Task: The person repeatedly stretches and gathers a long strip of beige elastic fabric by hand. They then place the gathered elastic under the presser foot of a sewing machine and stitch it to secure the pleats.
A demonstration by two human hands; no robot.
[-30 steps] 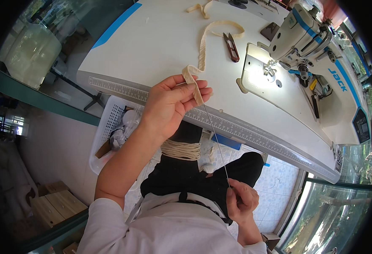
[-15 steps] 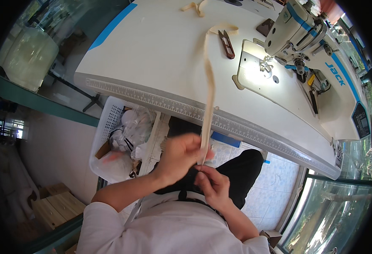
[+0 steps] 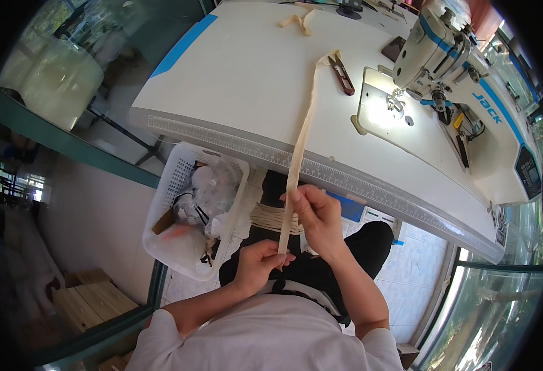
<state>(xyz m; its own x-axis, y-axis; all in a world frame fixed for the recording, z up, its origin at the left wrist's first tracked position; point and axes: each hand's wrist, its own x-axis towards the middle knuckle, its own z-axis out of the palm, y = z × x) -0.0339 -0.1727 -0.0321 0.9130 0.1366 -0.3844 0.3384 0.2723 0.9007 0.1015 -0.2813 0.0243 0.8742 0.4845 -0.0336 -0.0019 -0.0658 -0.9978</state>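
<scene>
A long cream fabric strip [image 3: 303, 137] runs from the tabletop over its front edge down to my lap. My left hand [image 3: 261, 264] pinches its lower end, close to my waist. Higher up, just below the table edge, my right hand [image 3: 318, 217] grips the same strip between thumb and fingers. The stretch between both hands is taut. Beside the strip's far end lie dark red thread snips [image 3: 342, 74], blades pointing away. A bundle of cream cord or strips [image 3: 270, 218] rests on my left thigh, partly hidden behind my hands.
A sewing machine [image 3: 444, 55] with its lamp lit stands at the right of the white table [image 3: 234, 80]. Another cream strip [image 3: 297, 23] and a dark phone-like object [image 3: 394, 48] lie farther back. Below the table's left side is a white basket [image 3: 154, 229] of plastic bags and scraps.
My right hand has moved up the strip and my left hand down to its lower end, swapping heights. The strip's far end has been drawn slightly nearer the snips. The view has shifted a little.
</scene>
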